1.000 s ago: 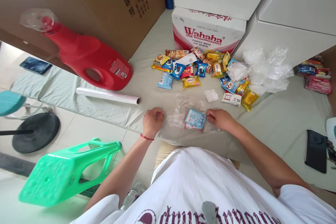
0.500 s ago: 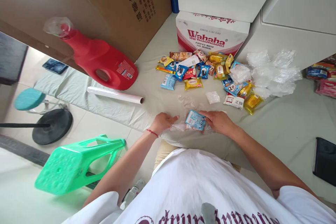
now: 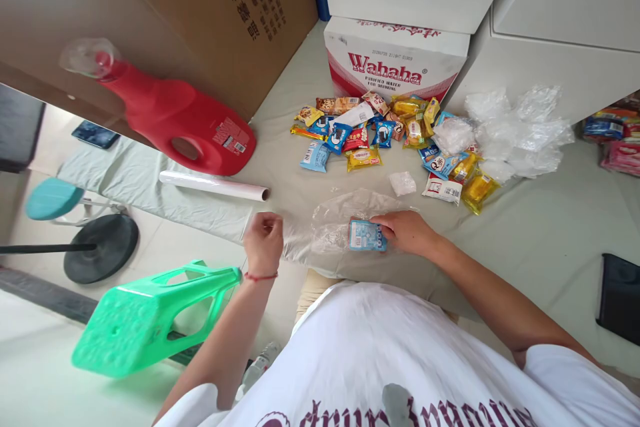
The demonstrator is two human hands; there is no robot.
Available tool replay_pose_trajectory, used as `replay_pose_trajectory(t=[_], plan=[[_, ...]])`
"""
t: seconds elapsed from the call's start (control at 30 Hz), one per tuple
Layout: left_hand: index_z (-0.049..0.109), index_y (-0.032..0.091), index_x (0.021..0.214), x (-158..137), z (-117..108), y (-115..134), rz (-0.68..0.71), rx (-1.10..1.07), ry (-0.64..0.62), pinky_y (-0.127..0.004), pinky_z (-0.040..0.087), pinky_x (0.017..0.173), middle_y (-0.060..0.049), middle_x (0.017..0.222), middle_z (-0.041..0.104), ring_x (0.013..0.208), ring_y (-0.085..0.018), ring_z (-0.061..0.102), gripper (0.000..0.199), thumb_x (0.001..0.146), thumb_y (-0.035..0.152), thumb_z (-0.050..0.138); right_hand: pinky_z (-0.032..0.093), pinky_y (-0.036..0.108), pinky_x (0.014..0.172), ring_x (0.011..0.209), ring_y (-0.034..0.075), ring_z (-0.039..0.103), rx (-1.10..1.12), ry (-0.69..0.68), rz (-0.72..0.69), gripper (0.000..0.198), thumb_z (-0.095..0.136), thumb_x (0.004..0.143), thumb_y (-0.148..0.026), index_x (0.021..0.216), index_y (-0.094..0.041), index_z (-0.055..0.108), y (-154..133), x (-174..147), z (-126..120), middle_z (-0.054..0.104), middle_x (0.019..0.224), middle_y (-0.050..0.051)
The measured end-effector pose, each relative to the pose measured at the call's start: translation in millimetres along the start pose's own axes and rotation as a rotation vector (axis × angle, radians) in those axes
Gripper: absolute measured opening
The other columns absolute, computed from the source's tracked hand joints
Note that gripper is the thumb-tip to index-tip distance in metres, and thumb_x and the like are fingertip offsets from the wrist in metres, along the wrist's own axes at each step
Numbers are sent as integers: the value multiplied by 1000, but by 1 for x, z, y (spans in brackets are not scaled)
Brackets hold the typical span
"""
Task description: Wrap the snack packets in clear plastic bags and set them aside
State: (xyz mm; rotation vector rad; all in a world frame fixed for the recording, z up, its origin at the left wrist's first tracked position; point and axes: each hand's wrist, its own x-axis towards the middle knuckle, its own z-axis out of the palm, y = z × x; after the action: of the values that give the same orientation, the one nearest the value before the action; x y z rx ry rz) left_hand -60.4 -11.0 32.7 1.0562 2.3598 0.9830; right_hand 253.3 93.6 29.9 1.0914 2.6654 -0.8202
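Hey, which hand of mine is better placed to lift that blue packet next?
Likely your right hand: it already touches the blue packet. Your left hand is apart from it, with clear plastic lying between.

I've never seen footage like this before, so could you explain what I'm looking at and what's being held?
There's no machine here, just a person's bare hands, seen by one head-worn camera looking forward and down at a cloth-covered table. The right hand has its fingers on a light-blue packet among clear plastic wrap. The left hand is off to the side, fingers curled; whether it pinches anything is unclear. Beyond lie wrapped snacks, a white roll, crumpled clear plastic, a red handled jug and a Wahaha water carton.
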Motion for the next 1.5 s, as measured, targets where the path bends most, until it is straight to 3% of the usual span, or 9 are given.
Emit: replay_pose_trajectory(t=[0.13, 0.23, 0.3, 0.5, 0.8, 1.0, 1.1, 1.27, 1.5], plan=[[61, 24, 93, -52, -21, 20, 682, 69, 480, -35, 48, 74, -2, 80, 65, 75, -18, 61, 5, 88, 23, 61, 50, 30, 83, 109, 24, 71, -38, -11, 43, 45, 47, 98, -21, 136, -28, 69, -6, 4, -1, 76, 123, 5], [67, 28, 107, -88, -6, 40, 1277, 122, 83, -36, 47, 82, -2, 89, 73, 88, -19, 68, 22, 87, 19, 65, 48, 29, 83, 107, 23, 71, -74, -38, 89, 44, 47, 97, -23, 135, -29, 69, -12, 6, -4, 77, 120, 5], [69, 27, 116, -96, 17, 50, 1391, 206, -154, -35, 44, 89, -3, 108, 77, 106, -19, 69, 29, 90, 15, 63, 47, 29, 81, 102, 24, 72, -109, -56, 122, 45, 48, 96, -24, 135, -30, 69, -15, 6, -6, 78, 114, 5], [73, 22, 103, -50, 61, 42, 861, 419, -205, -49, 38, 97, -10, 114, 77, 119, -31, 63, 18, 98, 27, 57, 45, 28, 77, 99, 22, 72, -95, -85, 150, 46, 47, 95, -24, 135, -34, 68, -12, 0, -8, 79, 111, 2], [68, 19, 84, -48, 3, 1, 567, -18, 325, -35, 49, 83, -7, 85, 67, 86, -21, 63, 20, 86, 9, 51, 45, 30, 73, 96, 25, 72, -198, -104, 207, 44, 45, 96, -24, 133, -32, 68, -22, 3, -6, 78, 106, 6], [66, 19, 71, -103, 6, -16, 601, -241, -903, -22, 47, 60, -1, 66, 64, 61, -11, 60, 29, 88, 8, 45, 46, 30, 74, 94, 26, 73, -249, -139, 227, 40, 46, 97, -22, 132, -24, 65, -35, 6, -5, 78, 105, 10], [72, 18, 93, -112, 40, -5, 658, -290, -1053, -26, 55, 74, -7, 89, 73, 80, -16, 69, 29, 97, 16, 43, 46, 30, 74, 95, 26, 73, -265, -114, 226, 38, 46, 98, -21, 131, -23, 64, -37, 6, -4, 78, 104, 10], [56, 27, 143, -117, 75, 11, 737, -432, -785, -37, 53, 107, -11, 137, 65, 129, -21, 62, 45, 103, 18, 37, 46, 30, 75, 99, 26, 73, -272, -103, 228, 36, 46, 98, -20, 128, -23, 66, -41, 5, -6, 78, 107, 10], [50, 22, 142, -94, 86, 9, 403, -247, -121, -55, 45, 114, -20, 160, 40, 147, -31, 45, 41, 102, 29, 49, 47, 29, 72, 96, 26, 74, -277, -100, 219, 29, 54, 95, -23, 121, -21, 67, -44, 6, -5, 78, 104, 11]])
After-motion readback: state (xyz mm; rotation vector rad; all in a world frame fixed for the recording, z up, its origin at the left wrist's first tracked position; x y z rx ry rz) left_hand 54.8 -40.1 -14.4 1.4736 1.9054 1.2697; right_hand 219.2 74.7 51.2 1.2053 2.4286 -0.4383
